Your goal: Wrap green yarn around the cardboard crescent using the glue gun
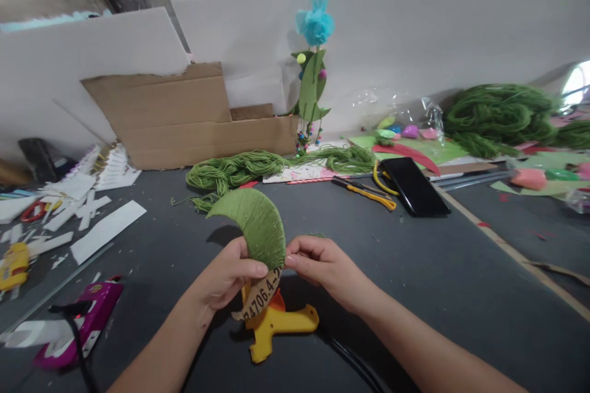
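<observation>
A crescent-shaped cardboard piece (260, 227) stands above the dark table, most of it wrapped in green yarn. Bare brown cardboard with printed numbers shows at its lower end. My left hand (235, 273) grips the crescent from the left, thumb across its front near the edge of the yarn. On the right side my right hand (322, 267) pinches at the crescent's edge, fingertips pressed together; a strand between them is too small to make out. A yellow glue gun (286, 325) lies just beneath and behind the crescent.
Green yarn bundles (239, 169) lie behind the hands. A black phone (412, 184) and a yellow-handled cutter (369, 193) are right of centre. Paper scraps (108, 230) and a magenta tool (87, 322) lie left. A blue flower decoration (316, 24) stands at the back.
</observation>
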`<state>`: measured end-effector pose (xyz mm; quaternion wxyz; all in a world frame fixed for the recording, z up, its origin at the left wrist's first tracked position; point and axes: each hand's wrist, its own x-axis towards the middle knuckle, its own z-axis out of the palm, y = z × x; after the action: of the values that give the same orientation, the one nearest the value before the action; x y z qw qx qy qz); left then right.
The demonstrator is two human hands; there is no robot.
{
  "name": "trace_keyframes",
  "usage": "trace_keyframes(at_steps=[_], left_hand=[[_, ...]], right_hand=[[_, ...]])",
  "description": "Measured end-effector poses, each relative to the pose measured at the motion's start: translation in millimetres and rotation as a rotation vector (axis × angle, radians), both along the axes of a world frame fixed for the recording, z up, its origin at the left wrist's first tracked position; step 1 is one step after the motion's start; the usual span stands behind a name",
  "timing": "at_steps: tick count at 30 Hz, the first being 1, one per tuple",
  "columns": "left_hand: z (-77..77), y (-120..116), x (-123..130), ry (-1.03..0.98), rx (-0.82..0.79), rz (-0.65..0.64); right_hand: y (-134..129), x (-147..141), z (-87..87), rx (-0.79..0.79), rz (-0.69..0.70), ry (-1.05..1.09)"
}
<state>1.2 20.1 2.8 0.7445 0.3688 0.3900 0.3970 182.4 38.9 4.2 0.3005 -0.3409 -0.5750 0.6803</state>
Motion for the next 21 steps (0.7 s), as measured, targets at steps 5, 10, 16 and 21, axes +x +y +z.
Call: trace_keyframes(at_steps=[5,10,16,21], left_hand=[[-3.5,3,-2,-0.028,-0.01,-0.006],[-1.9,2,0,0.018,-0.002,0.016],[2.3,0,2,0.125,0.022,0.078],[-0.3,0,0,0.189,0.046,0.08]], right_hand=[[-8,-9,-6.2,-0.003,-0.116,0.006],[-5,-7,-4.0,0.057,-0.147,-0.05],[2,5,7.3,0.23,-0.035,-0.243],[3,3,8.1,0.261,-0.089,-0.276]])
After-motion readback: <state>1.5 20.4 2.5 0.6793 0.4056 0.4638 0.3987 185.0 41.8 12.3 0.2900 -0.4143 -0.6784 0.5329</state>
